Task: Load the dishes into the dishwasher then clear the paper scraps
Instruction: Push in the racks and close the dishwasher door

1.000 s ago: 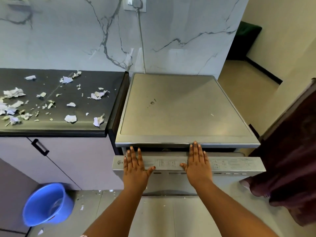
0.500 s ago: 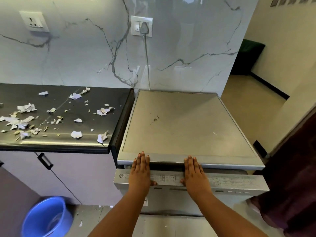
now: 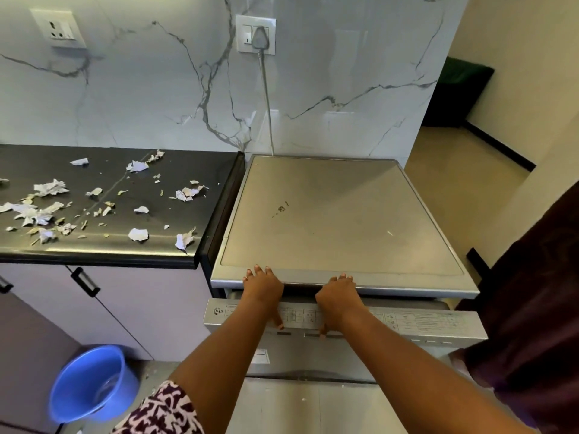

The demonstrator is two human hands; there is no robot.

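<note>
The silver dishwasher (image 3: 338, 214) stands right of the black counter (image 3: 94, 253). Its door (image 3: 423, 324), with the control strip along its top edge, stands almost upright, with a narrow dark gap left under the top. My left hand (image 3: 263, 288) and my right hand (image 3: 338, 296) press side by side on the door's top edge. Their fingertips reach the lip of the machine's top and the thumbs point down over the panel. Neither hand holds anything. Torn white paper scraps (image 3: 138, 234) lie scattered over the counter. No dishes are in view.
A blue bucket (image 3: 91, 383) sits on the floor at the lower left, below the cabinet with a black handle (image 3: 84, 281). A grey power cord (image 3: 266, 98) runs down the marble wall behind the dishwasher. Dark maroon cloth (image 3: 532, 292) hangs at the right.
Both hands have pushed the dishwasher door up towards the machine, so the gap at its top has narrowed. The view has risen, showing more wall.
</note>
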